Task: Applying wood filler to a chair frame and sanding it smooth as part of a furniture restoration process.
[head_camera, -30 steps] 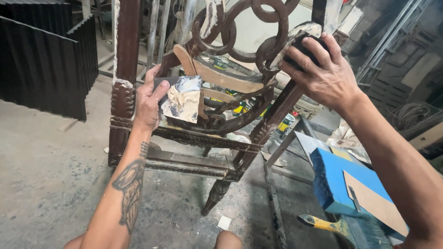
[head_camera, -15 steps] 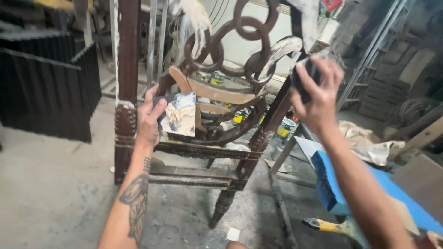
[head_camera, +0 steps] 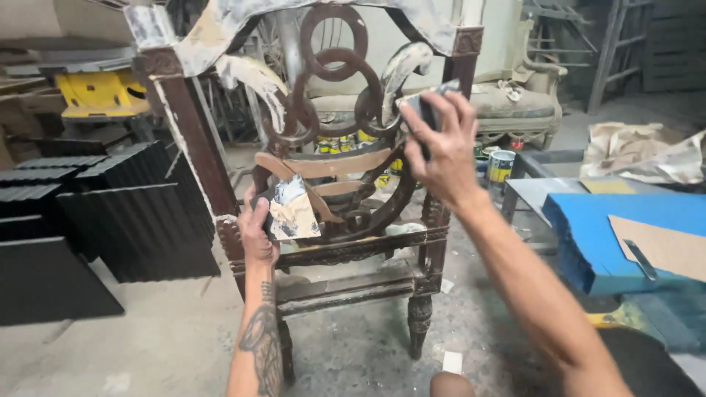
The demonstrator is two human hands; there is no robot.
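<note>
Head camera looks down on a dark carved wooden chair frame [head_camera: 323, 242] standing in the middle of the frame on a dusty concrete floor [head_camera: 147, 345], its backrest of interlocked rings rising toward the top centre, with pale filler smeared over the top rail and the scrolls. Left hand [head_camera: 257, 231], lower centre-left, is closed around a smeared putty board [head_camera: 294, 209], thumb and fingers gripping its left edge, and holds it against the seat rail area. Right hand [head_camera: 441, 147], upper centre-right, is curled over a dark sanding block [head_camera: 430, 106], fingers wrapped on top, pressing it against the pale-filled scroll at the right side of the backrest.

Stacked black ribbed panels [head_camera: 125, 220] fill the left side. At the right edge sits a blue foam block [head_camera: 596, 235] with a brown cardboard sheet [head_camera: 665, 246] on it. Several paint tins [head_camera: 500, 165] stand behind the chair, right of centre, and a yellow machine [head_camera: 99, 92] shows in the upper left.
</note>
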